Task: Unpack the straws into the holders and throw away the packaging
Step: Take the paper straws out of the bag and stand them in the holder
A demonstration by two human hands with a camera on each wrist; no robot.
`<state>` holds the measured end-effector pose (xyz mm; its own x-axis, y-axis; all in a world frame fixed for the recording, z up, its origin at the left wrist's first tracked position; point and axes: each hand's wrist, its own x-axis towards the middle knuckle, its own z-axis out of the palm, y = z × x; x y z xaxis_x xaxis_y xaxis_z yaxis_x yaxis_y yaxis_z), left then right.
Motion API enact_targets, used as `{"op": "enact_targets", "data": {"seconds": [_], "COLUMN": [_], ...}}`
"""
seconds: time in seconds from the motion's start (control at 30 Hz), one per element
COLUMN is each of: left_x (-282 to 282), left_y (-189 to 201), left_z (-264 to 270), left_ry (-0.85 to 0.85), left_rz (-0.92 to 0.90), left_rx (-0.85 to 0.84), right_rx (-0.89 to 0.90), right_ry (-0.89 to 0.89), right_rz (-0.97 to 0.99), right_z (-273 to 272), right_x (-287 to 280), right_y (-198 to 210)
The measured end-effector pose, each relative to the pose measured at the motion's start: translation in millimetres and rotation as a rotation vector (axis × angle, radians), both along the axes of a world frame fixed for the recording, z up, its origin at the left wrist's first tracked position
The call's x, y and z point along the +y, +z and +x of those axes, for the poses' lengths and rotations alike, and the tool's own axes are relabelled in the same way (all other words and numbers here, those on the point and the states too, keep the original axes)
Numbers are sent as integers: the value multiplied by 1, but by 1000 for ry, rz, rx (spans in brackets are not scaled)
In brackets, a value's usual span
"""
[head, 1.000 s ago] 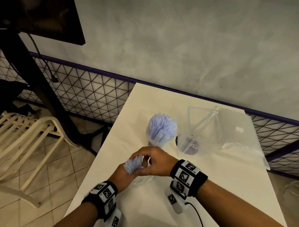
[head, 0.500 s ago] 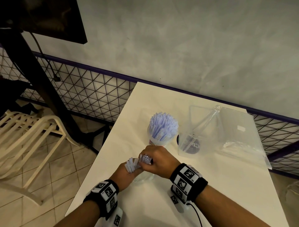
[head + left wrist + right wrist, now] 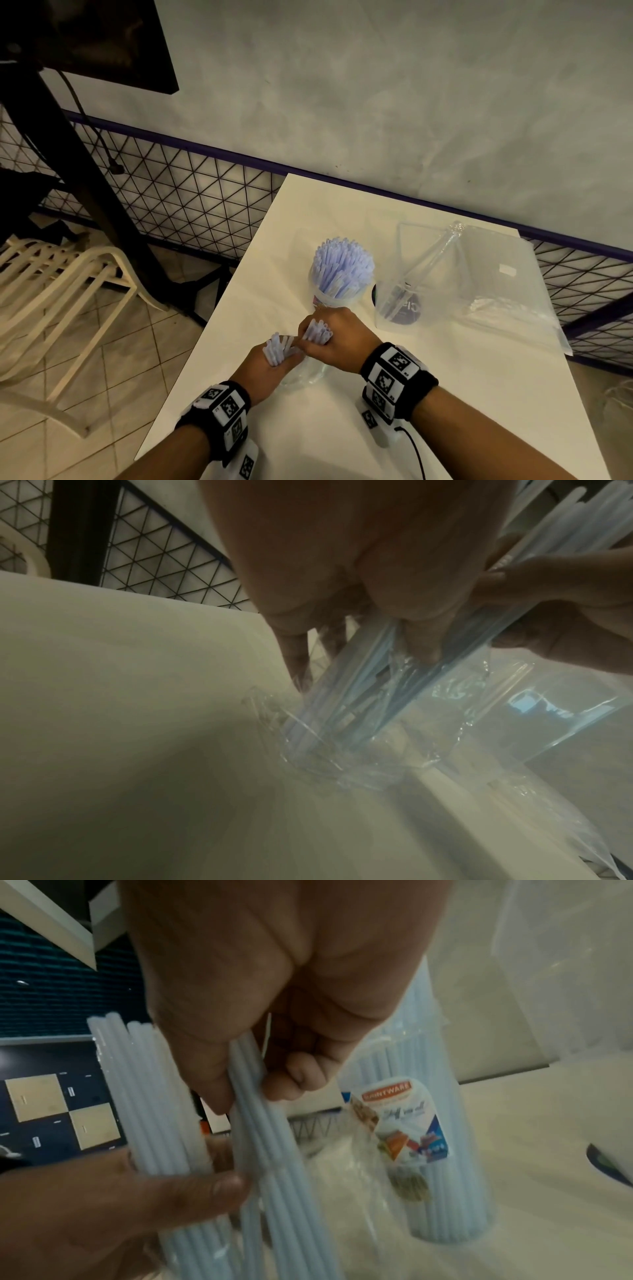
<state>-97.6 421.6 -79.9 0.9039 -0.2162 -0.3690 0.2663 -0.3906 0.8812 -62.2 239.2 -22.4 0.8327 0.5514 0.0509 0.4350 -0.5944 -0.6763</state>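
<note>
Our left hand (image 3: 265,368) wraps one cluster of pale blue straws (image 3: 278,349) with the clear wrapper (image 3: 342,750) around their lower ends; our right hand (image 3: 337,337) curls its fingers round a second cluster (image 3: 317,330) just beside it. How far the wrapper reaches up the straws we cannot tell, since our hands cover it. Behind stands a holder (image 3: 337,294) packed with straws, and beside it a clear plastic bag (image 3: 479,274), its contents hard to make out. All rest on a white table (image 3: 445,394) against a grey wall (image 3: 376,102), with a wire mesh fence (image 3: 191,192) below and a slatted chair (image 3: 51,284) on the tiled floor.
</note>
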Motion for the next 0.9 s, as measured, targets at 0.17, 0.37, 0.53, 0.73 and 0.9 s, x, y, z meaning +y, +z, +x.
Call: {"op": "enact_targets", "data": {"seconds": [0.17,0.37,0.53,0.73,0.9], "left_x": [0,4,3,2,1], "left_y": [-8,-33,-21,-33,-39], "left_z": [4,9,6,8,11], "left_ry": [0,-38,-29,15,14], "left_rz": [1,-51,-64,-36,16], "left_rx": [-11,-35,-52,-75,-75], "right_rx": [51,55,-29,-170,-48], "right_ry": [-118,-308,-364,-382,-307], "right_rz": [104,206,118,30,-111], "right_z": [11,29,49,64,74], "right_x": [-22,-50,-56,-56,-44], "right_y": [53,122,137,148,112]}}
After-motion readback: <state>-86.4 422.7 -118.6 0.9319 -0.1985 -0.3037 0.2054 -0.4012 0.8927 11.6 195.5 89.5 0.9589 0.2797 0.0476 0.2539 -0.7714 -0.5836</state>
